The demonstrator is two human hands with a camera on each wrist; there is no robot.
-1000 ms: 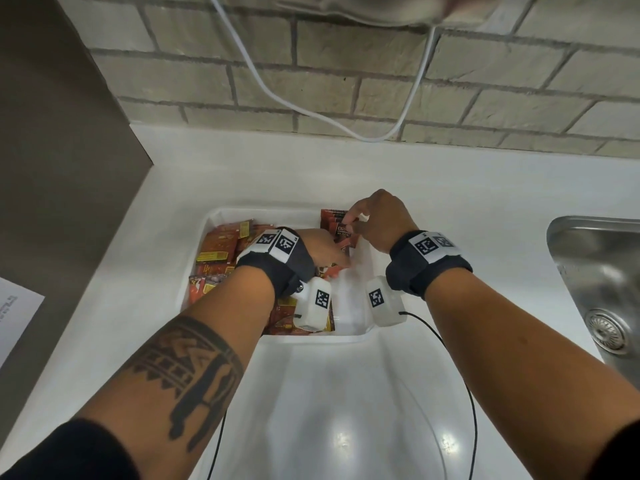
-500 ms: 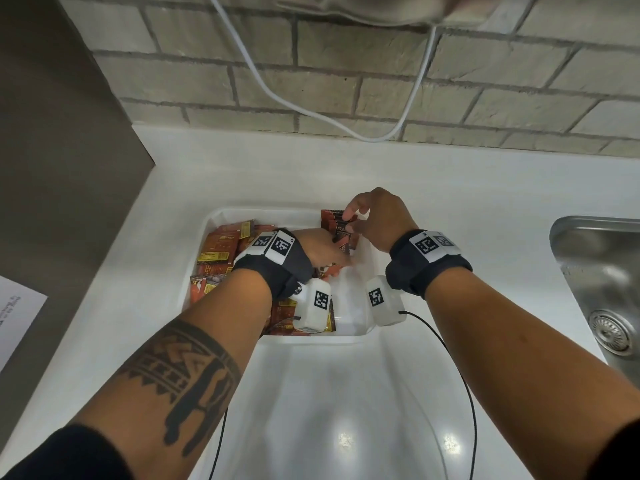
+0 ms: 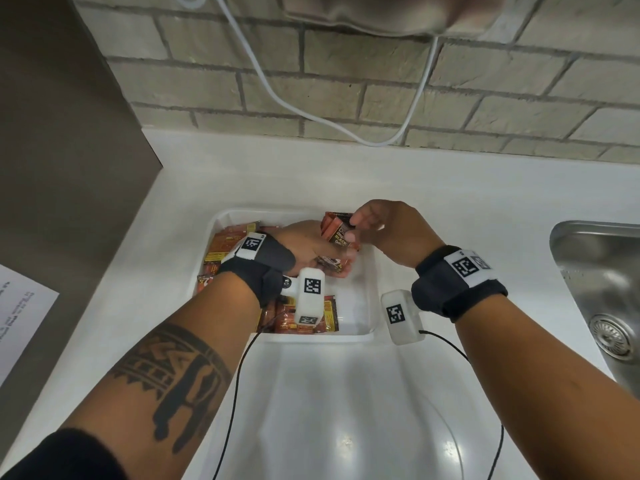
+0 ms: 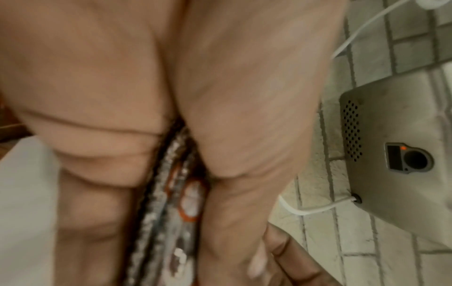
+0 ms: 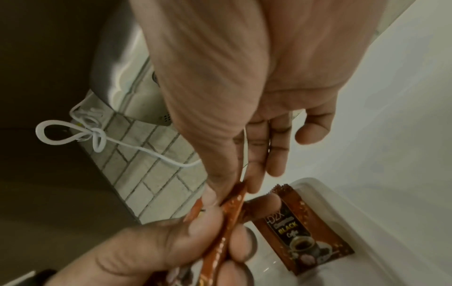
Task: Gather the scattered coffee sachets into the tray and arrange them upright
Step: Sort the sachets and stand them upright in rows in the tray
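Note:
A white tray [image 3: 367, 268] sits on the white counter. Several red and orange coffee sachets [image 3: 225, 244] lie flat along its left side. My left hand [image 3: 332, 259] reaches into the tray and grips the lower part of a small bundle of brown sachets [image 3: 337, 233], held upright near the back. My right hand [image 3: 353, 225] pinches the bundle's top edge between thumb and forefinger [image 5: 252, 185]. In the right wrist view the pinched sachet [image 5: 234, 201] shows edge-on, and another brown sachet [image 5: 300, 232] leans inside the tray rim [image 5: 367, 218]. The left wrist view shows sachet edges [image 4: 176, 193] between my left thumb and fingers.
A steel sink [image 3: 602, 289] lies to the right of the tray. A sheet of paper [image 3: 20, 313] lies at the far left beside a grey panel [image 3: 69, 133]. A white cable [image 3: 311, 112] hangs on the brick wall below a grey appliance [image 3: 381, 12].
Both hands stay on the sachet bundle at the tray's back. The right fingers have shifted slightly along its top edge.

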